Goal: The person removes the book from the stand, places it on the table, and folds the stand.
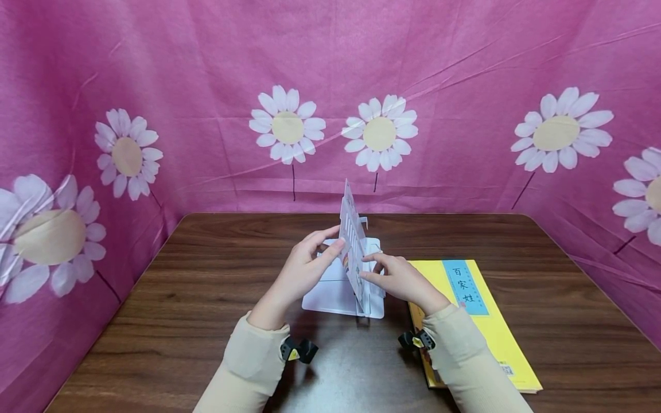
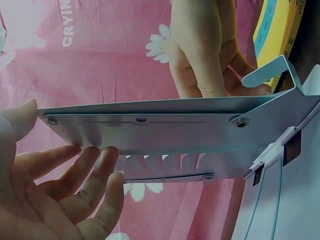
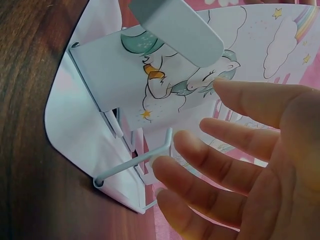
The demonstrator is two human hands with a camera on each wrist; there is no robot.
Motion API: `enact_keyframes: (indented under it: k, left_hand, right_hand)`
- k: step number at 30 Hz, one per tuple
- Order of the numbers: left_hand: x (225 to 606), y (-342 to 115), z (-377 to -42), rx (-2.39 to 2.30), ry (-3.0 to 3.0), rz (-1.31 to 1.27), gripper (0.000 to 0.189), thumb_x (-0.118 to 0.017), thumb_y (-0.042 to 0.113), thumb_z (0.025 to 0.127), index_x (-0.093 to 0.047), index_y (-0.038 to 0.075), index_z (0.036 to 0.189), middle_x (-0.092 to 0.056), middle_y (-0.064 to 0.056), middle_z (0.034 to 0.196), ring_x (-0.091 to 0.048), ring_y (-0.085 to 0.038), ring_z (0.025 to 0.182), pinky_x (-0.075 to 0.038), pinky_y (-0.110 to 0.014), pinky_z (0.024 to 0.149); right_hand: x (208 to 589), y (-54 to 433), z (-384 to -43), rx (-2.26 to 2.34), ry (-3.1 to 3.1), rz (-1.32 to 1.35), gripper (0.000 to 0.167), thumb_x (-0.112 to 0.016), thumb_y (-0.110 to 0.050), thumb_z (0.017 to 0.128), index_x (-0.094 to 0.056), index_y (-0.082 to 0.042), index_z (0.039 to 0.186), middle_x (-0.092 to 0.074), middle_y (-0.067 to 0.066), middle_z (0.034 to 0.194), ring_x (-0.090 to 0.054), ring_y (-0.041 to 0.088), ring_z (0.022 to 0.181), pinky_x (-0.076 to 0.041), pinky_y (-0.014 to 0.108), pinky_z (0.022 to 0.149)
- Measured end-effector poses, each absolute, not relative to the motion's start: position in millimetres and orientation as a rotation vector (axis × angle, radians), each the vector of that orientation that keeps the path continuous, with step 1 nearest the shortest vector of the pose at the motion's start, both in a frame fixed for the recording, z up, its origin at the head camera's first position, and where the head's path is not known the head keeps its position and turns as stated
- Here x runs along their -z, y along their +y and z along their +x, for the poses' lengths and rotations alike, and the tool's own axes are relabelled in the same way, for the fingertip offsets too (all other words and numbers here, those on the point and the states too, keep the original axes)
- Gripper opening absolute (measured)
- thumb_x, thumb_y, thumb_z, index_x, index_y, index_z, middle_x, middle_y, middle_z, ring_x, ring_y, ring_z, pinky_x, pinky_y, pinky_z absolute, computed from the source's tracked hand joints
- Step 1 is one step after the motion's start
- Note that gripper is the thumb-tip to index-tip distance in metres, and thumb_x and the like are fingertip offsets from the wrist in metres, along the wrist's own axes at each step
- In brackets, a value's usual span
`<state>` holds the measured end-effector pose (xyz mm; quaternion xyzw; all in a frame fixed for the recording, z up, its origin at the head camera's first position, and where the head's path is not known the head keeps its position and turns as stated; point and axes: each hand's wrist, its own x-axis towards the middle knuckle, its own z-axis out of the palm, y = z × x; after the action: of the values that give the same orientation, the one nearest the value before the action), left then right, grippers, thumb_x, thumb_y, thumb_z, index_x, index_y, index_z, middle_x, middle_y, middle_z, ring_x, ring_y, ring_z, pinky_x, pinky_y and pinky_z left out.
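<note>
A white metal book stand [image 1: 330,295] is on the table, its slotted back panel [image 2: 175,132] raised steeply from the base. My left hand [image 1: 304,261] pinches the panel's outer edge, thumb on one face and fingers on the other. On the panel's printed side, with its unicorn, cloud and stars, is my right hand [image 3: 270,155]. Its thumb tip meets the unicorn's head, and its fingers extend loosely by a bent wire arm [image 3: 132,162] of the stand. A rounded metal lip [image 3: 180,35] juts out over the print in the right wrist view.
A thick yellow book [image 1: 496,338] with a blue title label lies right of the stand, partly under my right forearm. Brown wood-grain tabletop [image 1: 206,275] extends around them. Behind hangs a pink cloth [image 1: 330,57] printed with white daisies.
</note>
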<state>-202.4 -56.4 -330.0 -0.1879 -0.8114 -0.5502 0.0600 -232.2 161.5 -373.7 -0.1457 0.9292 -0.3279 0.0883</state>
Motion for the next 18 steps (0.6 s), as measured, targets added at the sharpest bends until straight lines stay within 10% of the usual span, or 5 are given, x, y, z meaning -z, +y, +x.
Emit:
enact_keyframes:
  k: [18]
  left_hand:
    - [331.9,-64.3,-206.9,1.824,-2.459,-0.399,0.042,-0.054,0.029,0.102,-0.057,0.009,0.139,-0.064,-0.015,0.122,-0.066,-0.024,0.081,-0.052,-0.028,0.065]
  right_hand:
    - [381.1,165.8,-235.3,0.878,2.781,-0.428,0.036,-0.065,-0.022,0.096,-0.064,-0.004,0.128,-0.059,0.004,0.075,-0.051,0.015,0.063,-0.044,0.028,0.055]
